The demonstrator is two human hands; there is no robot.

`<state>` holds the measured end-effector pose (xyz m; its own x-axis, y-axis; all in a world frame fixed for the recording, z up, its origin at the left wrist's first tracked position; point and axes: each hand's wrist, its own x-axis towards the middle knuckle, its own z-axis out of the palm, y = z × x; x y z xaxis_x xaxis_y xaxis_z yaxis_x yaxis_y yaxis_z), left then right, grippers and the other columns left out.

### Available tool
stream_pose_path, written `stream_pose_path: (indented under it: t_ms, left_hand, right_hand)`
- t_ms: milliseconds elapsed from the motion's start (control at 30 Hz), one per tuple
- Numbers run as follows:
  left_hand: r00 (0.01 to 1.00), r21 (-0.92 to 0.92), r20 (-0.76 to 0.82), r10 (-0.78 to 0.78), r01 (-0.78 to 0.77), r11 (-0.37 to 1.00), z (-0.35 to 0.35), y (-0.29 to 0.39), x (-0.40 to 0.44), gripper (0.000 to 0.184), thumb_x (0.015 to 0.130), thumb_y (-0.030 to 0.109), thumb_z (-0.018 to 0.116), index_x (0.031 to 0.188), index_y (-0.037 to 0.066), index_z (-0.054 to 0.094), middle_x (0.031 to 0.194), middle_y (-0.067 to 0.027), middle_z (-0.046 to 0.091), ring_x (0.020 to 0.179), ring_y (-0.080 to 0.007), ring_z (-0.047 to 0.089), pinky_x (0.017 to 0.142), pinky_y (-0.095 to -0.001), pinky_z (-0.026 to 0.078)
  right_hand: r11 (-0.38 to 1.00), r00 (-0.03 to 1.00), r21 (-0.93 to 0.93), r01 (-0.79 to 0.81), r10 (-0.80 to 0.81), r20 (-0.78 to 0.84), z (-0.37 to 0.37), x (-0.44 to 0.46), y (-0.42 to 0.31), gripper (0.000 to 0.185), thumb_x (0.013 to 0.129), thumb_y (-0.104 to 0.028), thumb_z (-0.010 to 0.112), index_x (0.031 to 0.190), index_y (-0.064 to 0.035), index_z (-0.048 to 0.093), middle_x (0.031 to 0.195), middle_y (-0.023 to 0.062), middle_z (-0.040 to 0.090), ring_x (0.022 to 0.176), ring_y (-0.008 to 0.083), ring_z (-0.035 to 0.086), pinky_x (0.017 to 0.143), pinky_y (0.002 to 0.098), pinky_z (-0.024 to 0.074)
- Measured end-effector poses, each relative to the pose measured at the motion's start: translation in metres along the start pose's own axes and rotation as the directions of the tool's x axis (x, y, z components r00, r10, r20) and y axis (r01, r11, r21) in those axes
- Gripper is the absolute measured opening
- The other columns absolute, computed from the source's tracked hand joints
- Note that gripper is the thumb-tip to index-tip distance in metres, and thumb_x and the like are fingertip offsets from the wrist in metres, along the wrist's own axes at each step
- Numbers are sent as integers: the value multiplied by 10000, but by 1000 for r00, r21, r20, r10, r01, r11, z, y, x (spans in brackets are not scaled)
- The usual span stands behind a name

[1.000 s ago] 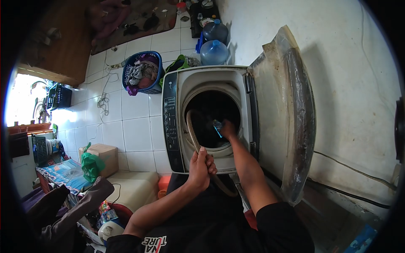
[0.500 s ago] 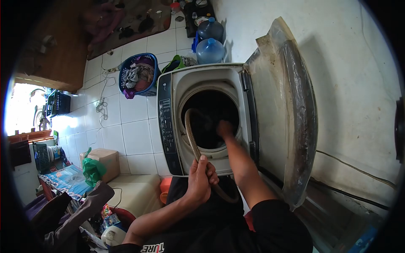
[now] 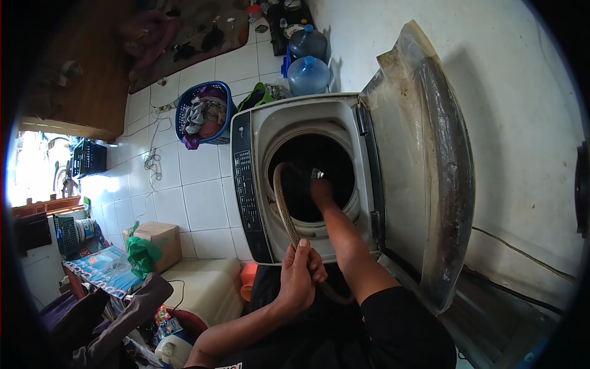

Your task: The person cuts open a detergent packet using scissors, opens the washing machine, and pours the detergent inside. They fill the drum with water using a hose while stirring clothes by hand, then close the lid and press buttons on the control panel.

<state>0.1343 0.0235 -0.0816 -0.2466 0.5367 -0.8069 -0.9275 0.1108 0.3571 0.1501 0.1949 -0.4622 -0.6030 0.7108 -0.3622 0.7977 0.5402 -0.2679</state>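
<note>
A top-loading washing machine (image 3: 307, 249) stands before me with its lid (image 3: 399, 141) raised toward the wall. My left hand (image 3: 299, 277) is closed round a ribbed, braided hose (image 3: 284, 212). One end of the hose curves over the rim into the dark drum (image 3: 316, 147); the rest hangs below my hand by my lap. Deep in the drum opening is my right hand (image 3: 321, 192), its fingers curled and mostly in shadow. A small shiny, whitish patch (image 3: 317, 174) shows at its fingertips, too unclear to name. The hose's far end is lost in the dark.
A blue laundry basket (image 3: 228, 114) with clothes stands beyond the control panel (image 3: 247, 184). Two water jugs (image 3: 308, 75) stand by the wall. At the left are a cardboard box (image 3: 163, 237), a green plastic bag (image 3: 142, 255) and a cream bench-like block (image 3: 206, 283). A cord (image 3: 152, 163) lies on the tiles.
A shiny patch now shows at my right fingertips inside the drum. That hand has shifted slightly toward the drum's middle. My left hand keeps its hold on the hose; the view has shifted slightly.
</note>
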Motion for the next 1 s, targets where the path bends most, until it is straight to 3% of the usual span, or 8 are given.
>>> stream_pose_path:
  t_ms: [67, 267, 467, 533, 633, 733, 833, 1000]
  left_hand:
    - [1000, 9, 17, -3, 3, 1000, 3, -1, -3, 195, 1047, 306, 463, 941, 145, 441, 698, -13, 386, 535, -120, 361, 535, -279, 356]
    - [1000, 3, 12, -25, 25, 1000, 10, -3, -13, 200, 1048, 308, 465, 942, 140, 438, 699, -13, 378, 541, -125, 357, 538, -282, 352]
    - [998, -9, 28, -57, 58, 998, 14, -6, -13, 197, 1048, 306, 464, 945, 139, 440, 700, -16, 378, 549, -127, 363, 539, -283, 351]
    - [999, -6, 22, -30, 30, 1000, 12, -7, -10, 194, 1048, 305, 464, 945, 141, 444, 701, -15, 380, 544, -127, 363, 540, -284, 353]
    - [1000, 8, 6, -23, 23, 1000, 10, -7, -5, 194, 1048, 306, 462, 942, 145, 444, 698, -12, 382, 538, -125, 360, 541, -285, 357]
    - [999, -1, -3, -39, 39, 999, 12, -5, -4, 230, 1055, 294, 443, 893, 137, 396, 682, -8, 385, 523, -112, 371, 520, -275, 363]
    - [1000, 13, 3, -17, 17, 1000, 10, -8, -4, 199, 1048, 310, 462, 936, 147, 441, 692, -10, 383, 532, -122, 359, 538, -286, 361]
    - [1000, 15, 23, -14, 14, 1000, 10, -5, 1, 196, 1047, 313, 460, 942, 149, 440, 695, -10, 384, 533, -121, 360, 541, -287, 362]
  right_hand:
    - [1000, 1000, 10, 0, 0, 10, 11, 9, 1, 115, 850, -115, 591, 846, -86, 702, 835, 162, 713, 829, 348, 709, 754, 464, 578]
    - [987, 983, 162, 7, 24, -184, 3, 24, 6, 133, 816, -175, 636, 847, -75, 716, 807, 181, 702, 797, 358, 709, 735, 465, 579]
    - [987, 997, 156, 37, -25, -79, 32, 36, 15, 218, 792, -246, 674, 889, -62, 737, 816, 200, 699, 788, 389, 697, 742, 480, 577]
    - [991, 986, 50, 122, -115, -124, 40, 33, 16, 224, 794, -254, 675, 896, -65, 736, 839, 204, 701, 792, 397, 693, 745, 495, 575]
    - [975, 995, 206, 86, -75, -62, 39, 27, 8, 186, 854, -171, 582, 907, -54, 716, 919, 223, 699, 912, 373, 693, 809, 477, 569]
    - [981, 1000, 195, 11, -10, -7, 14, 22, 6, 167, 826, -154, 617, 919, -52, 711, 922, 216, 703, 919, 373, 693, 820, 488, 564]
    - [984, 988, 174, 34, -7, -154, 0, 14, 7, 147, 767, -191, 681, 799, -54, 723, 877, 231, 698, 850, 391, 693, 741, 504, 574]
    - [984, 991, 116, 136, -133, -32, 8, 17, 15, 124, 759, -162, 687, 809, -52, 718, 855, 219, 695, 824, 408, 686, 770, 515, 564]
